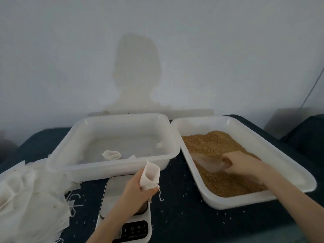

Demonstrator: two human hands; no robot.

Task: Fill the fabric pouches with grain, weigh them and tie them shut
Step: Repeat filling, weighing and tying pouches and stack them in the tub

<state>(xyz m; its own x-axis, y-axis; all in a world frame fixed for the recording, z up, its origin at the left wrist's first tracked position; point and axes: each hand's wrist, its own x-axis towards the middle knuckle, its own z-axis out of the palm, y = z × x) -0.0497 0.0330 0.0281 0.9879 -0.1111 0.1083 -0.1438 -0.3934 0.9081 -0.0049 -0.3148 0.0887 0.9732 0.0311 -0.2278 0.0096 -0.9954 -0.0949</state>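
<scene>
Nearest, at lower left: a heap of empty white fabric pouches [33, 195] with loose drawstrings, spilling over a dark blue tabletop [184, 216] speckled with stray pale grains. Beside the heap, a white kitchen scale [112, 193], control panel toward the viewer, platter partly hidden under the forearm. Above the scale, the left hand [136, 188], fingers curled round the lower end of one fabric pouch [150, 174], held upright with its mouth up and a drawstring dangling. To the right, the right hand [240, 163] inside the grain tray [287, 167], gripping the handle of a clear plastic scoop [208, 163] with its bowl lying on the brown grain [210, 144]. Farther back on the left, a deeper white plastic tub [112, 165], touching the grain tray at one corner, holding a few pouches [112, 154]. Behind everything, a plain pale wall [70, 50] bearing a soft shadow of head and shoulders; at far right, a thin cable slanting down the wall and a dark rounded shape, too dim to identify.
</scene>
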